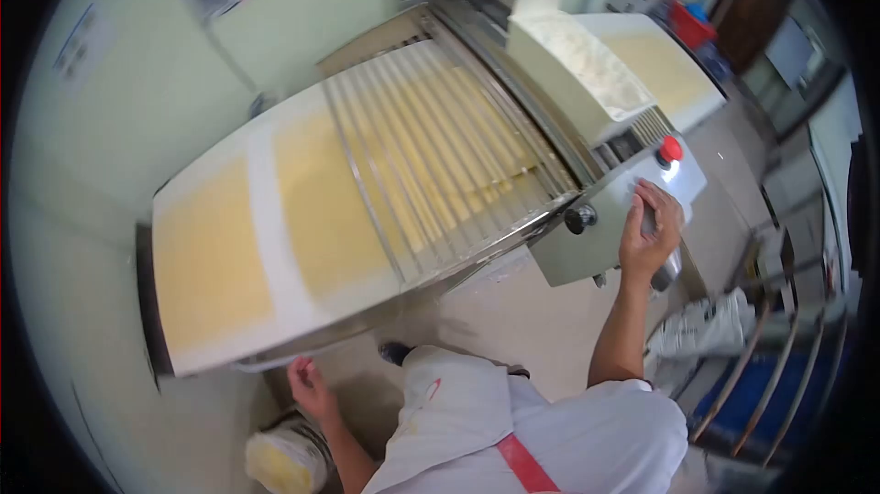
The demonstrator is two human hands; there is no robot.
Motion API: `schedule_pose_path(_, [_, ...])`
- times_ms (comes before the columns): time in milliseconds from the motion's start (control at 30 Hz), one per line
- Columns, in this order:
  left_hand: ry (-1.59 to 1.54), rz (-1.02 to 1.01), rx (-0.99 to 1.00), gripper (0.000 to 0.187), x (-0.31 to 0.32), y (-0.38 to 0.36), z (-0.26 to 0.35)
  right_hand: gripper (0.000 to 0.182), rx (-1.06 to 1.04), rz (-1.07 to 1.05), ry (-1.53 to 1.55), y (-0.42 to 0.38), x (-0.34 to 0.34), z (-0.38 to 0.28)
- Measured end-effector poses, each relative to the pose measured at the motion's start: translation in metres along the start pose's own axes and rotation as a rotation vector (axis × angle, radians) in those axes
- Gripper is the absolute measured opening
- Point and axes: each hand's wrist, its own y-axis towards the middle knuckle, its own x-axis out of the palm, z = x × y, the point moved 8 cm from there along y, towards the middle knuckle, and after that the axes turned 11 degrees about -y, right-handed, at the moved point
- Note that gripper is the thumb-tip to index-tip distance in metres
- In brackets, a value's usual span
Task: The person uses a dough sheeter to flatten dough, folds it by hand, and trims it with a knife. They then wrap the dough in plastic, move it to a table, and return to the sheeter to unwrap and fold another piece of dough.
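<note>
A dough sheeter stands before me, its white belt [268, 210] running from lower left up to the rollers. Yellow areas cover the belt, and a pale yellow dough sheet [431, 146] with an uneven edge appears to lie under the metal bar guard [371, 164]. My right hand [654, 230] is at the sheeter's grey side panel [577, 256], below the red button [671, 148]; its fingers are bent, with a gap between thumb and fingers. Down by the belt's near edge, my left hand [310, 388] hangs with loosely curled fingers and nothing visible in it.
A long bin of white flour [587, 59] sits atop the rollers. The far belt [655, 63] extends to the upper right. A black knob [579, 218] juts from the panel. A metal rack [770, 384] and a white sack [701, 327] are at right; a bucket [280, 462] stands lower left.
</note>
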Motion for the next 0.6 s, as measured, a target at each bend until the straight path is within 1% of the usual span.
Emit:
schedule_pose_path(33, [-0.007,-0.002,-0.002,0.028,-0.005,0.022,-0.003,0.014,0.028,0.009,-0.019,0.000,0.001,0.001])
schedule_pose_path(167, [0.131,-0.117,0.135,0.031,0.002,0.110,-0.008,0.013,0.066,0.013,-0.083,-0.001,0.003,0.001])
schedule_pose_path(233, [0.176,-0.182,0.222,0.036,0.031,0.146,0.005,0.014,0.073,0.002,-0.111,0.000,0.002,0.000])
schedule_pose_path(300, [0.344,-0.304,0.201,0.048,0.063,0.173,-0.003,0.014,0.081,-0.002,-0.119,-0.001,0.004,0.000])
schedule_pose_path(367, [0.570,-0.455,0.365,0.061,0.101,0.189,-0.019,0.014,0.065,-0.006,-0.157,-0.002,0.006,-0.001])
schedule_pose_path(433, [0.650,-0.526,0.387,0.068,0.130,0.195,-0.008,0.015,0.057,0.003,-0.186,-0.003,0.007,-0.001])
schedule_pose_path(500, [0.602,-0.577,0.336,0.073,0.153,0.204,-0.006,0.016,0.047,-0.001,-0.230,-0.004,0.007,-0.002])
schedule_pose_path(567, [0.596,-0.580,0.379,0.074,0.172,0.208,-0.003,0.017,0.050,0.007,-0.289,-0.005,0.007,-0.005])
schedule_pose_path(600, [0.593,-0.583,0.403,0.074,0.179,0.210,-0.002,0.024,0.065,-0.032,-0.351,-0.006,0.008,-0.008])
